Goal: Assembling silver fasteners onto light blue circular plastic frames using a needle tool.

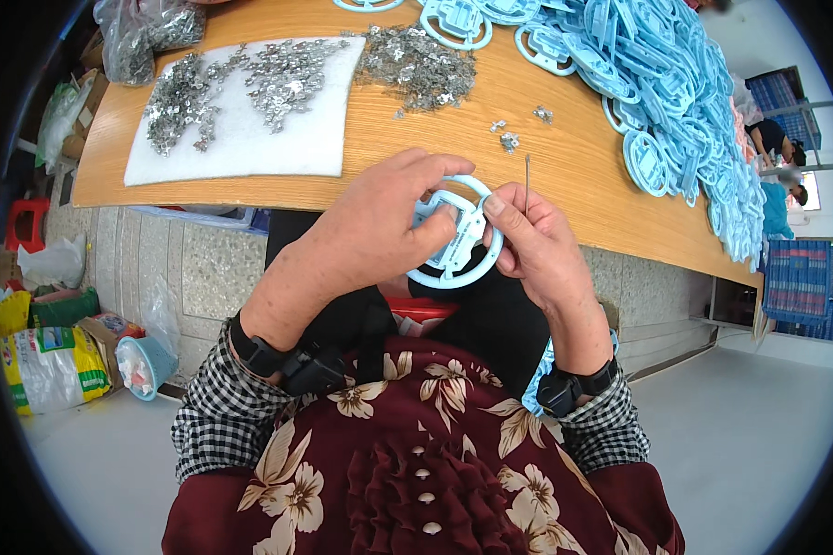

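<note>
Between my hands, over my lap at the table's front edge, is a light blue plastic toy steering wheel part [473, 275], its moulded inner side facing up. My left hand [379, 215] grips its left side, with the thumb pressed on the raised middle. My right hand [539, 236] pinches the right rim and also keeps a thin metal rod [528, 180], perhaps a tweezer or pick, sticking up from the fingers. Whether a small metal piece sits under my left thumb is hidden.
A white foam sheet [241, 157] carries small metal clips [282, 83]; another clip pile [421, 69] lies beside it on the wooden table [416, 129]. Loose clips [509, 141] lie nearer. Blue wheel parts [657, 83] heap up at right. A bag [130, 46] stands far left.
</note>
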{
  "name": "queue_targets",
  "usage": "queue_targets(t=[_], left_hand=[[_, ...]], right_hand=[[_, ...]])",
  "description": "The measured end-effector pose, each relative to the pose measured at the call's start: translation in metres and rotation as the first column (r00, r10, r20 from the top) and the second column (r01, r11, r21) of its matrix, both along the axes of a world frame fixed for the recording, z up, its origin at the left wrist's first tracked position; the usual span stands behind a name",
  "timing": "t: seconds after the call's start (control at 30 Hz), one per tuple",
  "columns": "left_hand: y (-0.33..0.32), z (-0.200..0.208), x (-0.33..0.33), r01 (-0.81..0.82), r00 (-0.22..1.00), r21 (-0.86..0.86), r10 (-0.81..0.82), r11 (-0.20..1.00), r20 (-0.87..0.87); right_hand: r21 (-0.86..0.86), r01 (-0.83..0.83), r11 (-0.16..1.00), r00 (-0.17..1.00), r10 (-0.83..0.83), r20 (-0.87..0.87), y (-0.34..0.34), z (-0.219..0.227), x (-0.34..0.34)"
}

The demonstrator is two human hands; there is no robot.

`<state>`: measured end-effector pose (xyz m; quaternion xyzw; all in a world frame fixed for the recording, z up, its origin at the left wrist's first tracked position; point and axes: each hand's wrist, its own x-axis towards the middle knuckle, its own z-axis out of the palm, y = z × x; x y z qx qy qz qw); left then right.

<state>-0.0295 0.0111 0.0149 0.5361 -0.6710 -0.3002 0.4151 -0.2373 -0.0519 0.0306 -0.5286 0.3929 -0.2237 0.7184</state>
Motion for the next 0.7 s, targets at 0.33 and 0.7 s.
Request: queue_targets(t=[0.33,0.7], left_hand=[[0.001,0.001,-0.007,-0.023,0.996,-0.032,0.026,0.999,0.090],[0.007,-0.008,-0.004,0.424,0.236,0.314,0.232,0.850,-0.944]], right_hand=[[-0.063,-0.031,0.998,0.998,0.027,-0.055,0.004,0.002,0.001],[-0.421,0.153,0.894,0.987,-0.117,0.111,0.015,0.006,0.022]])
